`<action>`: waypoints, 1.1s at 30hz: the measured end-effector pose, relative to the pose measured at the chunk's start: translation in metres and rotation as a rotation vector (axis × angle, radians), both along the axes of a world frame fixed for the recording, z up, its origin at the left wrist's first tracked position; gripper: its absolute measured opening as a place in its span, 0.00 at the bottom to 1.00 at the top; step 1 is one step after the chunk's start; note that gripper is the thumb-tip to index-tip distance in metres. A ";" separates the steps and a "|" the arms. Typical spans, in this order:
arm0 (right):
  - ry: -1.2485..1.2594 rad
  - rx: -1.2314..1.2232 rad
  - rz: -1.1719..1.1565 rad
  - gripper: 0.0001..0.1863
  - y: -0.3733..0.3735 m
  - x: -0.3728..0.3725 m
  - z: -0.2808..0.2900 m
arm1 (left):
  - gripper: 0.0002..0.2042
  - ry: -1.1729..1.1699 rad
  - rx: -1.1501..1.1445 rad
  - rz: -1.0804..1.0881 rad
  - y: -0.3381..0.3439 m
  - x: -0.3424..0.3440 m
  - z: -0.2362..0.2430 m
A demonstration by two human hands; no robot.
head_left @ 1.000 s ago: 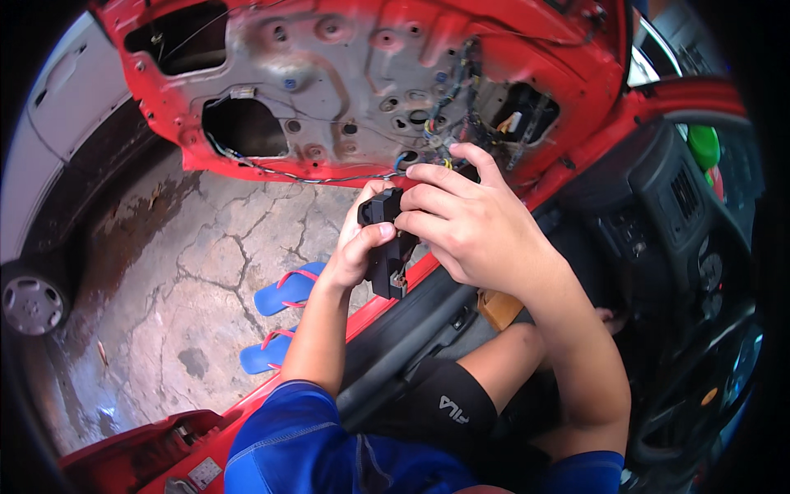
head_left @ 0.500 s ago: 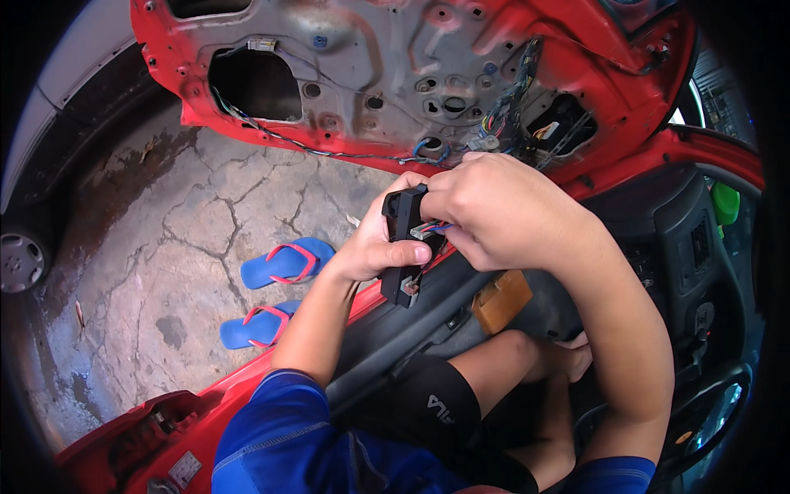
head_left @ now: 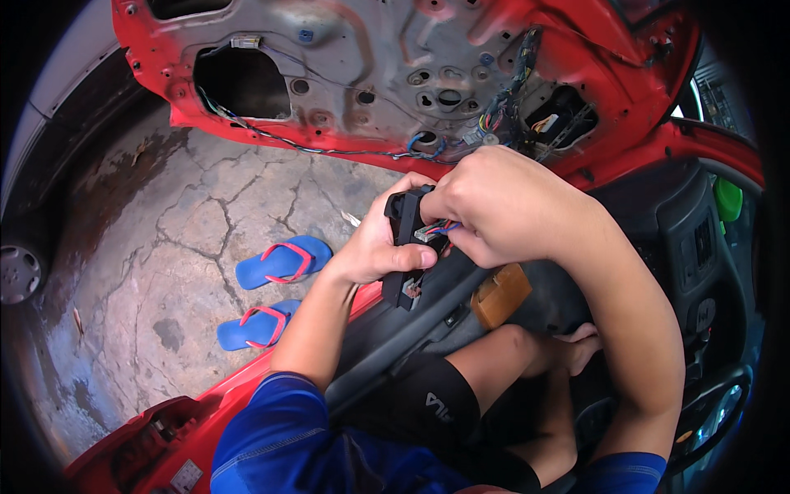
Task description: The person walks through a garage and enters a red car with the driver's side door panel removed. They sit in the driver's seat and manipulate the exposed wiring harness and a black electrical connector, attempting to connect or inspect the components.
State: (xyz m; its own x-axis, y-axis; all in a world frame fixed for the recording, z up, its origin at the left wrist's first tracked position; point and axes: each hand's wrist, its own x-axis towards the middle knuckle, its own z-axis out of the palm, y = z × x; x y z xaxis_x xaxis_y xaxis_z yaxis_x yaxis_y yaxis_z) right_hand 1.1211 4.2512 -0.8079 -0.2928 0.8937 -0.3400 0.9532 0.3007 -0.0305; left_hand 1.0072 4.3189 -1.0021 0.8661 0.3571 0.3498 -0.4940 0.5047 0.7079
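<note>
An oblong black plastic switch unit (head_left: 406,221) is held upright between my hands, over the red door sill. My left hand (head_left: 374,247) grips it from the left, thumb laid across its face. A pale connector (head_left: 425,235) shows at its side, with several coloured wires (head_left: 444,226) running from it into my right hand (head_left: 494,202). That hand is curled closed against the unit's right side, around the wires. Its fingertips are mostly hidden. A second pale fitting (head_left: 411,288) can be seen near the unit's lower end.
The stripped red car door (head_left: 346,74) stands ahead, with a wire harness (head_left: 502,111) hanging on it. Blue flip-flops (head_left: 288,262) lie on cracked concrete (head_left: 185,214) at left. A tan sponge-like block (head_left: 502,296) rests beyond my knee. The dashboard (head_left: 658,222) and steering wheel (head_left: 732,387) are at right.
The door and surroundings have shifted slightly left and up in the view. Both hands keep nearly the same hold on the switch unit and wires.
</note>
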 end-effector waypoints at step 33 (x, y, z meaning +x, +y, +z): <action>-0.037 -0.036 -0.070 0.07 -0.001 0.006 -0.004 | 0.29 0.276 0.361 0.513 -0.025 0.006 0.021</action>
